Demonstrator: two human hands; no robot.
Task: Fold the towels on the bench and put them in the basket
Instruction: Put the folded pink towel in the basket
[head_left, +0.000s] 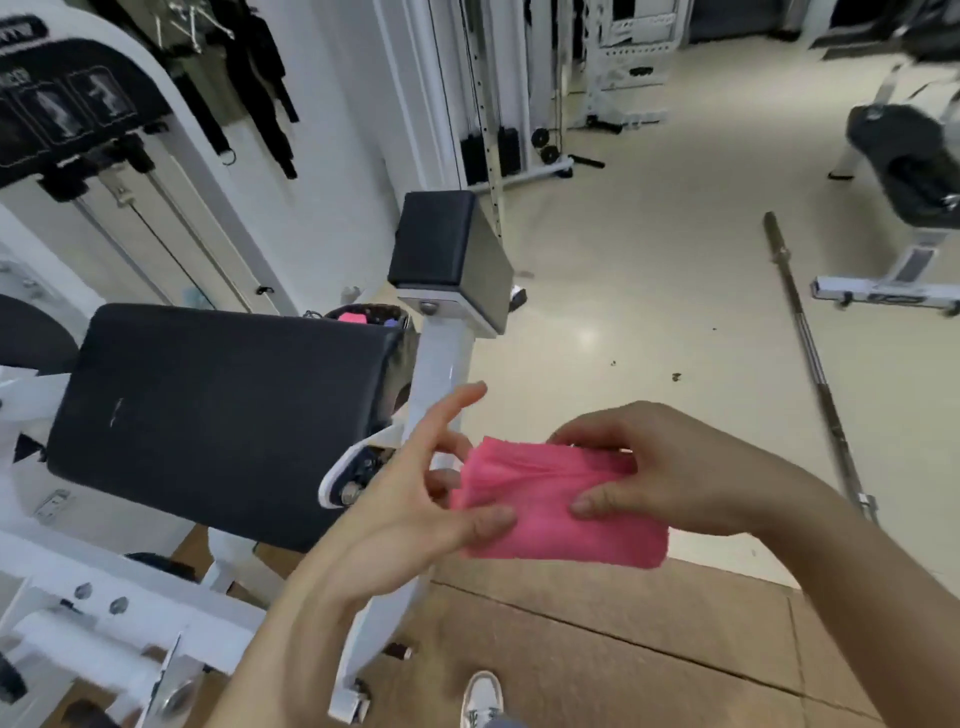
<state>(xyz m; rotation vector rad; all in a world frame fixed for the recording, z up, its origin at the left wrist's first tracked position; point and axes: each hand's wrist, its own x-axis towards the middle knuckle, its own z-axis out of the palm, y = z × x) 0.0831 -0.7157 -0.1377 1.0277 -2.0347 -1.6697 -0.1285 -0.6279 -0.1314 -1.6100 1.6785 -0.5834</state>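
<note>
The left hand (415, 499) pinches one end of a small pink cloth towel (561, 525) under its thumb, forefinger lifted free; the right hand (665, 467) grips the other end, fingers curled over the top. The towel hangs in mid-air beside the black padded bench (223, 415). Folding looks finished (a compact rectangle), so next it must reach the dark basket (387, 312) behind the pad

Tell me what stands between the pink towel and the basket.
The left hand and right hand hold the pink towel in the air. The basket sits behind the black bench pad, whose far edge hides most of it, and the white frame post rises beside it. Above the pad nothing visible blocks the way.
</note>
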